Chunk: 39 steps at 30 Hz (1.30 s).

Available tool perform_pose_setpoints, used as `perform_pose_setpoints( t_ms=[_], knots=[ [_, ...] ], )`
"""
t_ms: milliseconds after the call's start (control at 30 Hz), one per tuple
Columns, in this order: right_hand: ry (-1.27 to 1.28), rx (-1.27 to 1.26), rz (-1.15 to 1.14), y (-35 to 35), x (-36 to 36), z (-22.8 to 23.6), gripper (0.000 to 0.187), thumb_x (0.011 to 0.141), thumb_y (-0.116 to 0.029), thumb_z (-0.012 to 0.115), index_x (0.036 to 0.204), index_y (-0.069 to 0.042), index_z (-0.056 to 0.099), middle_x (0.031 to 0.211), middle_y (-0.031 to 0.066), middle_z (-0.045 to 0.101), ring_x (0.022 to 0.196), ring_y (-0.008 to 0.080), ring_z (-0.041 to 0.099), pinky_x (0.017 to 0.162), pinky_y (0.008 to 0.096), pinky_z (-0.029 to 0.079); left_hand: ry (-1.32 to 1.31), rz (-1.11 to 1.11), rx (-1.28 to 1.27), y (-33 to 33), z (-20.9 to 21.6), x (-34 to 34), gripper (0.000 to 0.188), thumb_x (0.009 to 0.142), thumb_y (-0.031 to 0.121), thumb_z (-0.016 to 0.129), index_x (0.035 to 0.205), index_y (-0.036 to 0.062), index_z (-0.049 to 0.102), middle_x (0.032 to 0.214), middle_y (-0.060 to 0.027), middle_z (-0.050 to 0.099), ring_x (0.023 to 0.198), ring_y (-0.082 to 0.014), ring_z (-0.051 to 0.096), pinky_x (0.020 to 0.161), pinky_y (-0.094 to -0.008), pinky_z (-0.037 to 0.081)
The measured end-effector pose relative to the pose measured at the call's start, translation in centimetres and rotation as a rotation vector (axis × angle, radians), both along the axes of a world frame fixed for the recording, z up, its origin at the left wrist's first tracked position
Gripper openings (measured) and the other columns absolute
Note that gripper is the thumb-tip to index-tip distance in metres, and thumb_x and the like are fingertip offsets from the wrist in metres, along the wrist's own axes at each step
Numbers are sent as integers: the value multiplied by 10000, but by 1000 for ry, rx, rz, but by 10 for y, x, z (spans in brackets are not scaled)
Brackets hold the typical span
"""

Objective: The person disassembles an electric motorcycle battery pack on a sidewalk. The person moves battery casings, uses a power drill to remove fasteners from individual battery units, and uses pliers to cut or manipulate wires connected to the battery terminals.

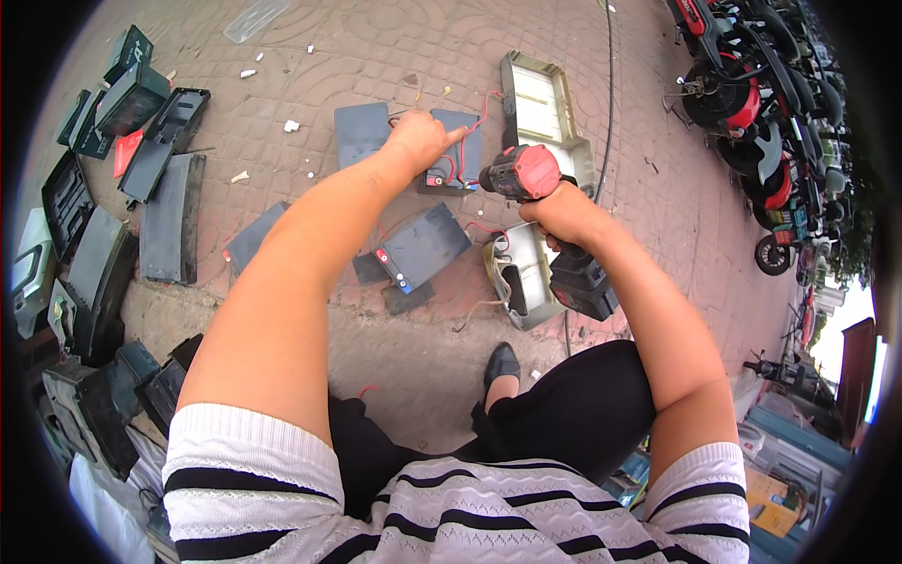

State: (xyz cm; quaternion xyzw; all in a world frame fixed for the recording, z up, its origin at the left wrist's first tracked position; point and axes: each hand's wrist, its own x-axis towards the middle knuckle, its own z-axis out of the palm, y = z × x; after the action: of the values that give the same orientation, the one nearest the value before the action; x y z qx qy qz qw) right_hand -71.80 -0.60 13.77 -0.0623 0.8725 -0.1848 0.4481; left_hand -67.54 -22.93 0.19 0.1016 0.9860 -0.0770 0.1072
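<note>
My right hand is wrapped round the handle of a red and black cordless drill, its chuck pointing left toward a grey battery. Above that battery is my left hand, fingers curled and one finger stretched right beside a red wire. What the curled fingers hold, if anything, is hidden. A second grey battery lies to the left, partly behind my left hand. Nearer to me, another grey battery with red and blue terminals rests tilted on darker blocks.
An open pale casing lies beyond the drill, and a smaller casing sits below it. Black cases and batteries are piled at the left. A black cable runs along the paving. Parked scooters stand at the right.
</note>
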Motion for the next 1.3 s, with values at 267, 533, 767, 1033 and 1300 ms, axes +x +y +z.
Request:
perform_pose_setpoints(
  t_ms=[267, 533, 767, 1033, 1300],
  knots=[
    [-17, -21, 39, 1, 0, 0, 241, 782, -177, 658, 757, 50, 580, 585, 95, 552, 456, 203, 581, 428, 352, 473, 35, 71, 17, 9, -6, 0, 760, 896, 168, 568, 1556, 321, 222, 977, -60, 675, 884, -252, 673, 738, -384, 541],
    [-19, -33, 8, 2, 3, -3, 229, 787, -177, 658, 735, 26, 565, 587, 84, 543, 451, 194, 557, 430, 353, 470, -1, 38, 86, -5, -16, 14, 155, 829, 171, 629, 971, 141, 682, 973, -71, 695, 936, -280, 682, 770, -408, 549],
    [-81, -65, -112, 9, -2, -4, 185, 786, -157, 666, 765, 0, 570, 608, 57, 519, 457, 178, 514, 427, 350, 443, -129, 186, 202, -9, -27, 41, 204, 821, 200, 622, 1005, 143, 686, 996, -79, 709, 933, -292, 696, 743, -415, 560],
    [-117, -80, -145, 14, -3, -9, 175, 792, -168, 669, 827, -7, 608, 636, 46, 531, 473, 154, 508, 438, 331, 437, -213, 281, 191, -2, -21, 39, 244, 889, 211, 587, 1105, 171, 694, 1087, -61, 716, 1023, -278, 685, 787, -408, 559],
    [-122, -77, -156, 12, 1, -6, 171, 792, -168, 665, 795, -14, 590, 636, 40, 532, 472, 151, 517, 431, 327, 438, -172, 272, 200, -6, -33, 39, 222, 887, 212, 551, 1055, 157, 685, 1044, -85, 705, 983, -296, 690, 759, -413, 564]
  ],
)
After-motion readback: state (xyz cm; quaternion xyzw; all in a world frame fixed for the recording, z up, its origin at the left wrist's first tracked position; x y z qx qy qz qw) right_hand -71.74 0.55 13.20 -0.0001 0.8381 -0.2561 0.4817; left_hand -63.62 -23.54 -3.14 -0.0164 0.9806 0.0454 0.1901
